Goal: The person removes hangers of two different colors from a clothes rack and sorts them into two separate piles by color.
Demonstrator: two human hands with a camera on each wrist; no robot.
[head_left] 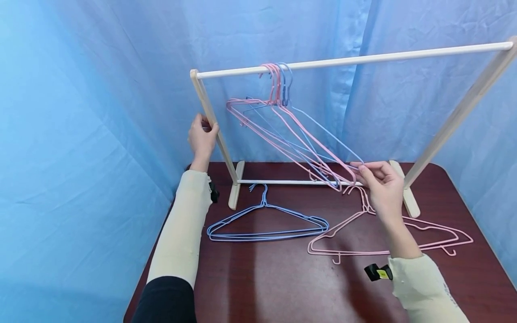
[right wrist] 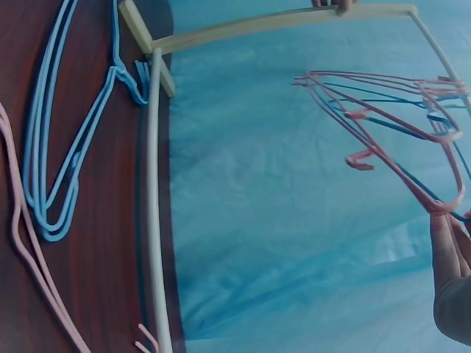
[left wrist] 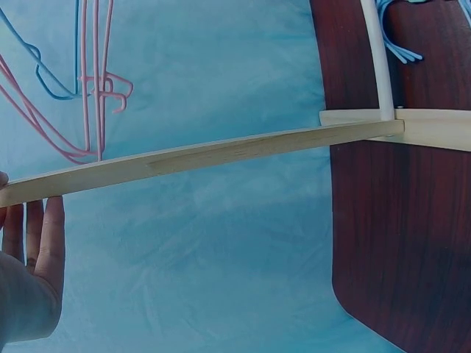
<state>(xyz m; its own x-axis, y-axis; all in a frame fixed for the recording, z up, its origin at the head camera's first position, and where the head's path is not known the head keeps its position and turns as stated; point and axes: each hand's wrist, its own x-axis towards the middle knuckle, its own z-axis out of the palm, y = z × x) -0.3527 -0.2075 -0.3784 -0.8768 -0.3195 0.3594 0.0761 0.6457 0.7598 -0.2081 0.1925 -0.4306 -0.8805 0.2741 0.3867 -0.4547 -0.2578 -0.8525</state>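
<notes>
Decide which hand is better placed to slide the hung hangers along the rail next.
Probably the right hand: it pinches a corner of a hung blue hanger, while the left hand grips the rack's upright, apart from that hanger.

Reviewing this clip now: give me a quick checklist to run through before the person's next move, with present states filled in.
1. Rack steadied: ok, the left hand holds its left post.
2. Hung hangers hooked over the rail: ok, pink and blue hooks sit over it.
3. Hung hangers spaced apart: not ok, they bunch toward the rail's left end.
4. Right hand on a blue hanger alone: cannot tell, pink ends crowd its fingertips.
5. Loose hangers sorted by colour: ok, blue ones left, pink ones right on the table.
</notes>
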